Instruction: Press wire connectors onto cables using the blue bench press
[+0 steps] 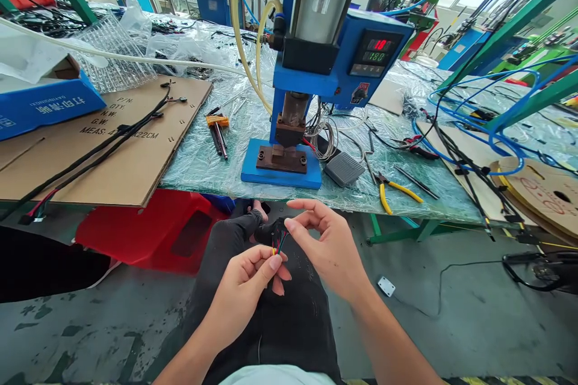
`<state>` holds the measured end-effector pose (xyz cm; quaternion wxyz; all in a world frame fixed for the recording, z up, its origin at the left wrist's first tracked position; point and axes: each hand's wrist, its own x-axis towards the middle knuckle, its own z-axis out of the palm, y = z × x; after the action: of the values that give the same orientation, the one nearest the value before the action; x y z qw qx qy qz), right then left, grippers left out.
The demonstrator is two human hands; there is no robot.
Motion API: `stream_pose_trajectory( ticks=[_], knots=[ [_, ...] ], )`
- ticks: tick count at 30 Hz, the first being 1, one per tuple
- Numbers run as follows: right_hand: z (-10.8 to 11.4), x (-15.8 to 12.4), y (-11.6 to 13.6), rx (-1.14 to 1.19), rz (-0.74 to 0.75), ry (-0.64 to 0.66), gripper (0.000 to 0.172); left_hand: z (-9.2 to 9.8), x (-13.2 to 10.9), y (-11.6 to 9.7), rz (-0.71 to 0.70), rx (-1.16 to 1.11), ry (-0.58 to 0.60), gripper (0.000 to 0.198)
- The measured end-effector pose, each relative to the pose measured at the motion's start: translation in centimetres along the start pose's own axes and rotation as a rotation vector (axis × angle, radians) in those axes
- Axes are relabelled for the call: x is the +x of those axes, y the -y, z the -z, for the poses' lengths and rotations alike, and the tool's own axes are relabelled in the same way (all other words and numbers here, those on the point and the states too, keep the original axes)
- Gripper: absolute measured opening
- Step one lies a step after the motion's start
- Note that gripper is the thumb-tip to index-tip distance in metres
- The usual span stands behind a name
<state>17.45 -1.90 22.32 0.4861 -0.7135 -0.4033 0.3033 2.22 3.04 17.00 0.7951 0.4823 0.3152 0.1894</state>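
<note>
Above my lap, my left hand [253,271] pinches a small bundle of thin coloured wires [279,243], red, yellow and green among them. The wires run up from its fingertips to a dark end whose shape I cannot make out against the black trousers. At that upper end my right hand [323,240] has thumb and index finger closed in around the wires, the other fingers loosely curled. Straight ahead on the table edge stands a blue press [282,180] with a dark metal die [282,158] on its base.
Yellow-handled pliers [392,189], a grey foot pedal [344,168] and several pens [218,138] lie near the press. Black cables [117,135] rest on cardboard [135,180] at left. A cable reel [542,192] sits at right. Below the table is a red stool [149,234].
</note>
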Motion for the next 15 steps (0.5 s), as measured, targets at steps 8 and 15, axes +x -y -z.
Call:
stream_pose_trajectory(
  ticks=[8, 15],
  knots=[
    [1.3, -2.0, 3.1, 0.091, 0.158, -0.247, 0.023, 0.5, -0.6, 1.1, -0.136, 0.357, 0.003, 0.025],
    [1.8, -1.6, 1.4, 0.074, 0.209, -0.148, 0.038, 5.5, -2.4, -3.2, -0.361, 0.161, -0.402, 0.017]
  ],
)
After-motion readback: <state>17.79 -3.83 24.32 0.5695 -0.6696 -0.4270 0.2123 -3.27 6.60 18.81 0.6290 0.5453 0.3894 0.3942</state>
